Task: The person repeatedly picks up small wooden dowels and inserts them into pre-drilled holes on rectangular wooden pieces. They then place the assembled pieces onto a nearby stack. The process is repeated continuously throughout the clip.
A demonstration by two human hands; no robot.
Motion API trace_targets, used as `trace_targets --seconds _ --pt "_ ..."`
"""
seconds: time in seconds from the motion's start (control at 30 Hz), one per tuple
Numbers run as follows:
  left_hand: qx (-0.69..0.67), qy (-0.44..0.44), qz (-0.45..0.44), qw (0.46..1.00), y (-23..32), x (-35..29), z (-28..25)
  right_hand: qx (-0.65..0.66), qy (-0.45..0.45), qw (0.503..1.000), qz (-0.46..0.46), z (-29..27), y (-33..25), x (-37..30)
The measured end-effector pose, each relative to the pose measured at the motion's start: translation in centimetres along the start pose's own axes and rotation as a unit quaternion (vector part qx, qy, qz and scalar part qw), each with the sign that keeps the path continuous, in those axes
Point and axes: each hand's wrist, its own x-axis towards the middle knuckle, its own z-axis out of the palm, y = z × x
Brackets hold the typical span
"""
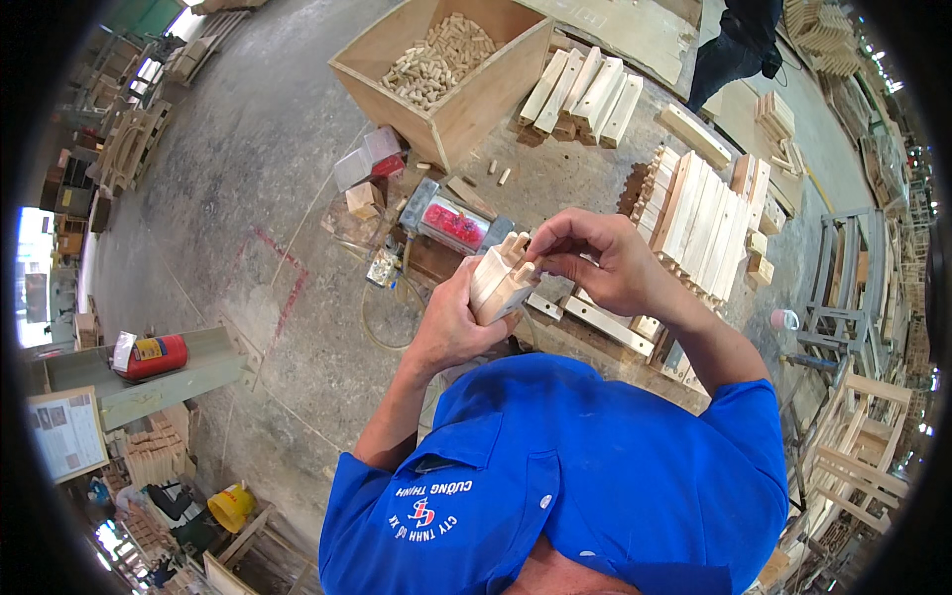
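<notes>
My left hand (448, 319) is wrapped round a small bundle of pale wooden pieces (499, 289), held upright in front of my chest. Short wooden dowels (514, 245) stick out of their upper ends. My right hand (607, 260) is closed in a pinch at one of these dowels, thumb and forefinger together; the fingertips partly hide it. Just beyond the bundle lies a clear cylinder (452, 220) with grey end blocks and something red inside. An open plywood box (387, 99) behind it holds a heap of loose dowels (442, 61).
Wooden bars (585, 96) lie in rows beyond the box's right side, and a larger stack (699, 223) is at my right. A hose (382, 342) curls on the floor. At left a red fire extinguisher (151, 356) rests on a ledge. A dark-clothed person (736, 50) is at far right.
</notes>
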Motion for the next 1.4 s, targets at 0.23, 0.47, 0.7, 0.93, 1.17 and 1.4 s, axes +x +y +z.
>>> trace_targets --seconds 0.23,0.47,0.7,0.93,1.17,1.4 --pt "0.012 -0.001 0.0 1.0 0.0 0.3 0.3 -0.115 0.006 0.992 -0.04 0.0 -1.3 0.0" --pt "-0.032 0.014 -0.006 0.999 0.1 0.4 1.2 -0.105 0.034 0.993 -0.038 0.4 -0.8 -0.3" --pt "-0.051 0.032 0.016 0.998 -0.2 0.4 1.7 -0.095 0.07 0.992 -0.043 1.0 0.1 -0.7" --pt "-0.061 0.056 0.036 0.996 0.4 0.7 1.4 0.025 0.089 0.995 0.02 0.6 -1.8 -0.7" --pt "-0.061 0.033 0.034 0.997 -0.2 0.5 1.2 0.041 -0.002 0.999 0.017 0.4 0.1 -1.0" --pt "-0.093 0.033 0.033 0.995 0.1 0.1 1.5 0.072 0.031 0.996 0.036 1.9 0.5 -1.5"
